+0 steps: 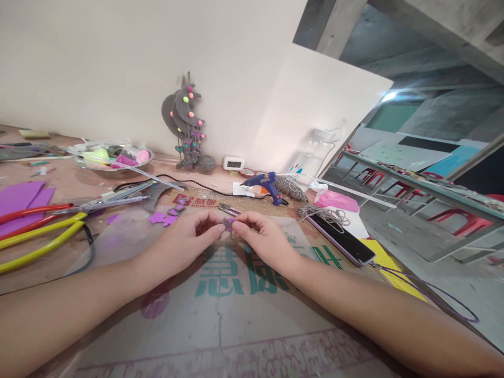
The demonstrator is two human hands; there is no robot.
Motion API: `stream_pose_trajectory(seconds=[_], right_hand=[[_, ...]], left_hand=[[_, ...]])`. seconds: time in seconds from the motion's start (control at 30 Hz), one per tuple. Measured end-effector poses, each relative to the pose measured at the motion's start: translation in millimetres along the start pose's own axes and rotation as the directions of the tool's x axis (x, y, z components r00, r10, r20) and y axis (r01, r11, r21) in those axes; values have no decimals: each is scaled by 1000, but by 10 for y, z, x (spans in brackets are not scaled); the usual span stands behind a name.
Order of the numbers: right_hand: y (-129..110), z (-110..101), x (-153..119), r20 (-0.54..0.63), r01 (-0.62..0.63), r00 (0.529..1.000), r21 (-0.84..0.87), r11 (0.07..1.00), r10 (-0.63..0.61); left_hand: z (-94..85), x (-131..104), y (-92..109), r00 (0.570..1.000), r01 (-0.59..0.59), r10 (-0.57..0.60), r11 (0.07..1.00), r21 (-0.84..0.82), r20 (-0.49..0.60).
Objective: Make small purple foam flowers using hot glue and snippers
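Between my two hands is a small purple piece with grey on it (228, 224), too small and partly covered to make out fully. My left hand (205, 231) pinches its left side with thumb and fingertips. On the right side, the thumb and fingers of my right hand (258, 233) are closed on the same piece. Just left of my left hand lie purple flower-shaped cutouts (159, 218), some with grey on them. Small pliers (229, 209) rest right behind my fingertips. A translucent printed sheet (189, 325) covers the table under my hands.
A blue glue gun (268, 186), grey yarn (290, 188) and a phone (342, 239) are at the right. Scissors with yellow handles (47, 244), red-handled scissors (35, 214) and a bowl (114, 170) stand left. Grey moon-shaped hangings (183, 113) are against the wall.
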State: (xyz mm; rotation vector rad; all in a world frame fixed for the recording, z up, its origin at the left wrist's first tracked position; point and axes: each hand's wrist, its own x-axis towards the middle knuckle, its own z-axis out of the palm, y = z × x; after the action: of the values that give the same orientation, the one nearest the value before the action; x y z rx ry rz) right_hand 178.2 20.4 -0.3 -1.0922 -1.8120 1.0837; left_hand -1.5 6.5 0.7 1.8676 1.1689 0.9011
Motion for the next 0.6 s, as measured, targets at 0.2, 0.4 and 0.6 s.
stream_pose_trajectory(seconds=[0.2,0.4,0.6], right_hand=[[2,12,-9,-42,3,999,-23,1000,-4],[-8,15,-11,-29,-1,1000,-18,1000,1],[-12,12,-15,10,3,1000,-37,999,-2]], left_hand=[[7,10,-17,1000,-24,23,999,28,11],[-12,9,0,999,-19,18,1000,-23,-29],[-21,5,-2,999,-17,17,1000,0,-33]])
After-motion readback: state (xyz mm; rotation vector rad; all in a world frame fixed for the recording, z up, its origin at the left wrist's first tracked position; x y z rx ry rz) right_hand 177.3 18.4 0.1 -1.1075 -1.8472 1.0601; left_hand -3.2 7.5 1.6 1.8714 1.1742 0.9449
